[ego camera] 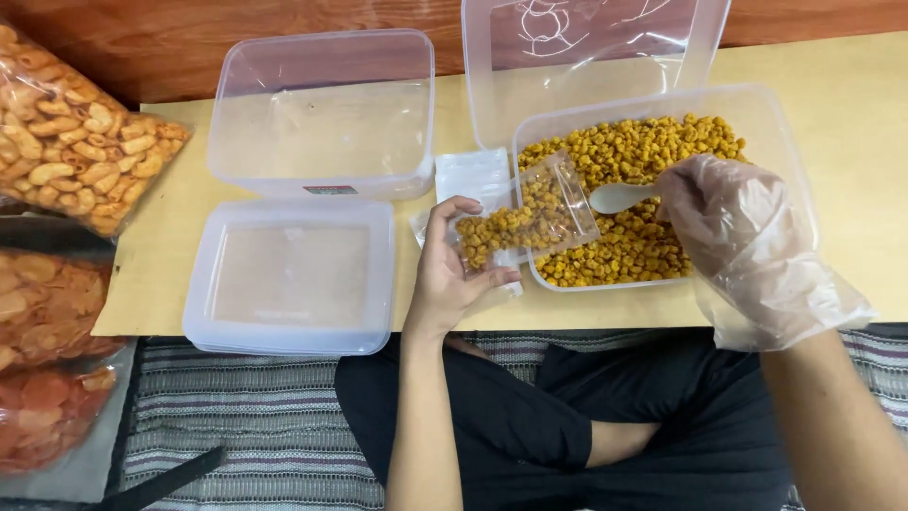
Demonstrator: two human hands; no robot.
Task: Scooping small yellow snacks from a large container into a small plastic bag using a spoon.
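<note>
Head view of a packing bench. The low wooden table point(832, 114) carries, well to the left of the grip, an empty clear tub point(322, 114) with its lid point(288, 276) lying nearer the person. Directly beyond the grip stands the open container point(662, 189), heaped with yellow coated snack pieces point(653, 142), its hinged cover raised behind. Big bags of other fried snacks point(80, 132) lie at the far left edge. The right hand point(733, 232), in a loose plastic glove, is closed around the handle of a white spoon point(619, 197), whose bowl points at the pouch mouth. The left hand point(454, 265), bare, pinches a small clear pouch point(525, 220) between thumb and fingers, tilted over the container's near rim. The pouch appears roughly half filled; more scoops and sealing seem to remain. A stack of flat empty pouches point(471, 175) waits just behind the held pouch.
</note>
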